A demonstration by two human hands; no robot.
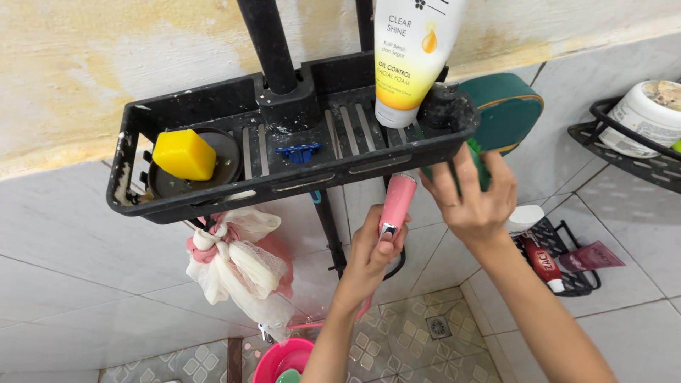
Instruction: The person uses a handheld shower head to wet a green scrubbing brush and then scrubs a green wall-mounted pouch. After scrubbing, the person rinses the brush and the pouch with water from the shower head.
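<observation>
Pink razor handle [396,204] sits in the left hand [372,255], fingers wrapped tight around its lower end, thumb on the metal bit. Handle points up, top end just under the front rim of the black shelf [284,181]. Right hand [474,195] is just right of it, below the shelf's right corner, fingers curled around something green [479,164]; mostly hidden, can't tell what it is.

Below the shelf, low down: pink bucket [282,358] on the patterned tile floor, floor drain [438,327] to its right. Hanging under the shelf's left half: white mesh sponge [237,266] with a pink tie. Right of the hands, lower than the shelf: small black wire rack [567,259] holding a red tube [543,264] and a maroon tube [592,257].

On the shelf: yellow soap bar [184,154] on a round black dish, left end. Blue razor head [298,152] lies flat on the slats, middle. White-and-yellow tube [410,60] stands cap down, right of middle, next to a black knob at the right corner. Black pole [268,42] rises from the shelf's back centre.

Behind the shelf's right end: green pouch [505,106] against the wall. Far right, level with the shelf: second black rack with a white jar [642,113].
</observation>
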